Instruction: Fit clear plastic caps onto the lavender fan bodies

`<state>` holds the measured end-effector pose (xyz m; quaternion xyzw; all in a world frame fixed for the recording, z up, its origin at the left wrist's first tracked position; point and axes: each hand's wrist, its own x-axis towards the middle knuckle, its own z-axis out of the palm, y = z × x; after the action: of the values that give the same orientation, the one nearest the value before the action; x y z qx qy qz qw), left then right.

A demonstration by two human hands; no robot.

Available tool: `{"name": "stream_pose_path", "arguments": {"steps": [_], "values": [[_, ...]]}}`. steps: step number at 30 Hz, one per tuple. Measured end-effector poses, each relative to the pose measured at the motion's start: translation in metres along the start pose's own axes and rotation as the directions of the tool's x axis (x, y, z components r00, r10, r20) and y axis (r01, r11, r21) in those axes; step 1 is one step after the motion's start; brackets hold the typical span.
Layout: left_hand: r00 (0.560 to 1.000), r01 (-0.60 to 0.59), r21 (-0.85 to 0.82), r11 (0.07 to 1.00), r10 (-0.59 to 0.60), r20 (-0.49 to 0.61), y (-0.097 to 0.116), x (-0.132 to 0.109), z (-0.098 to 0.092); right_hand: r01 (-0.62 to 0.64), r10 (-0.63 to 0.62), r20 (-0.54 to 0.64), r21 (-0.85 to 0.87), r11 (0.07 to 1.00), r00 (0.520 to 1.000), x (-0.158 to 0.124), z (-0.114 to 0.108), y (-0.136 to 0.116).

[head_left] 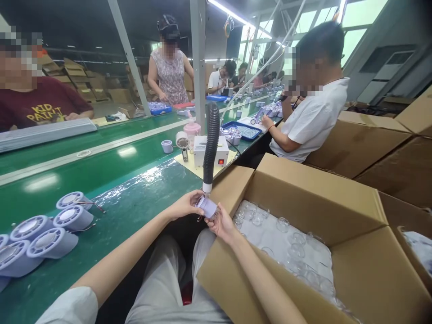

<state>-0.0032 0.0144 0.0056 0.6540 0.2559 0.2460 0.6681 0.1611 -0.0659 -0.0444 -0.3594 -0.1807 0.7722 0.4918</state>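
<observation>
Between my hands, under the white tip of a black corrugated hose, is a lavender cylindrical housing. My left hand grips its left side, thumb and fingers around the edge. On the other side my right hand holds its lower right end, where a clear plastic piece shows partly behind the fingers. A short wire hangs below the housing. To my right stands an open cardboard box with several clear round plastic covers on a white sheet.
Several lavender fan housings with wires lie on the green bench at left. A white box with a red switch stands behind the hose. One co-worker sits at right, others across the conveyor belt. A blue tray holds small parts.
</observation>
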Motion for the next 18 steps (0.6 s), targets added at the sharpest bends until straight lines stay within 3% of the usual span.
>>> {"name": "stream_pose_path", "arguments": {"steps": [7,11,13,15,18], "values": [[0.999,0.006,-0.009,1.0,-0.007,-0.046,0.005,-0.035,0.01,-0.015,0.017,0.01,-0.161,0.987,1.0,-0.018,0.011,-0.001],[0.997,-0.043,-0.057,0.997,0.039,-0.067,0.009,-0.072,0.028,0.018,-0.007,0.041,-0.274,0.962,0.999,-0.054,0.02,0.002],[0.996,-0.061,-0.1,0.993,0.054,-0.071,0.01,-0.092,0.039,0.107,-0.083,0.079,-0.368,0.924,0.993,-0.078,0.025,0.003],[0.998,-0.035,-0.121,0.992,0.029,-0.055,0.011,-0.111,0.05,0.273,-0.202,0.186,-0.563,0.78,0.962,-0.103,0.03,0.001],[1.0,0.001,-0.065,0.998,-0.003,-0.022,0.015,-0.134,0.064,0.502,-0.271,0.423,-0.752,0.427,0.864,-0.13,0.033,-0.001]]}}
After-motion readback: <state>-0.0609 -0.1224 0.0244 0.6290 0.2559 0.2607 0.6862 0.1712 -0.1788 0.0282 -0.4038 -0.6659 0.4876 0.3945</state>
